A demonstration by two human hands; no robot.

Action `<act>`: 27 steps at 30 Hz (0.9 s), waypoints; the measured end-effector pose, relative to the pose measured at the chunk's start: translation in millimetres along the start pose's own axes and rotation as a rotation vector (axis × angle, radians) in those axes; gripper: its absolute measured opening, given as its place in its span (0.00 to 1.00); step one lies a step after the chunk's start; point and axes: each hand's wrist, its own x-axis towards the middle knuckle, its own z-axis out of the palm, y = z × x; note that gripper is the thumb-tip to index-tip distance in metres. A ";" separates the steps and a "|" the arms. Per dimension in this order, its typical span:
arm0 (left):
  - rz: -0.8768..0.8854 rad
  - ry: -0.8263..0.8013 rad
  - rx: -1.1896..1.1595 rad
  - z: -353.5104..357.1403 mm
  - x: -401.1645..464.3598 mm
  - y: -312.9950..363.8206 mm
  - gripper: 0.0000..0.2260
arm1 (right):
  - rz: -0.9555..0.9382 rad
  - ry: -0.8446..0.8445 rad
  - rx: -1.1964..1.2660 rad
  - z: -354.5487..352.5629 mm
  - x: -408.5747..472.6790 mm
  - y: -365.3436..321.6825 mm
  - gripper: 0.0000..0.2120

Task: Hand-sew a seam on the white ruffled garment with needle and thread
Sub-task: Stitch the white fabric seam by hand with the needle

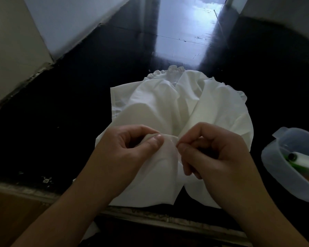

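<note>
The white ruffled garment (177, 107) is lying spread on the dark glossy table (78, 107), its gathered frill pointing away toward the far side and its near part hanging over the table's front edge toward the person. A fold of the cloth is being lifted up between the two hands, which are working close together just above the near part of the garment.

The left hand (132, 148) is pinching that raised fold, thumb pressing on top of the fabric and the other fingers curling underneath it. The right hand (209, 150) is sitting just beside it, thumb and forefinger closing together at the edge of the same fold, the remaining fingers curling into the palm. Whatever is being nipped between those fingertips is too fine to make out; a needle or thread cannot be told apart from the cloth here.

To the right, near the table's edge, a translucent plastic container (275, 168) is standing open, holding a spool of white thread (305, 160) and something green beside it. A pale wall is running along the left, and light is reflecting off the table's far surface.
</note>
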 end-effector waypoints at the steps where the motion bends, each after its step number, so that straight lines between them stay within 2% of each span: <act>1: -0.001 -0.001 -0.002 0.0 0.1 0.2 0.05 | 0.000 0.007 -0.029 0.9 -0.8 0.2 0.07; 11: 0.007 -0.034 -0.031 0.3 -0.4 2.2 0.05 | 0.039 0.016 -0.118 4.6 0.2 2.8 0.09; 23: 0.106 -0.040 0.086 0.8 -1.4 2.8 0.05 | 0.085 -0.005 -0.150 4.9 -2.0 1.9 0.06; 27: 0.154 -0.034 0.140 1.8 -1.4 4.1 0.05 | 0.122 -0.057 -0.083 2.8 -2.6 -1.0 0.17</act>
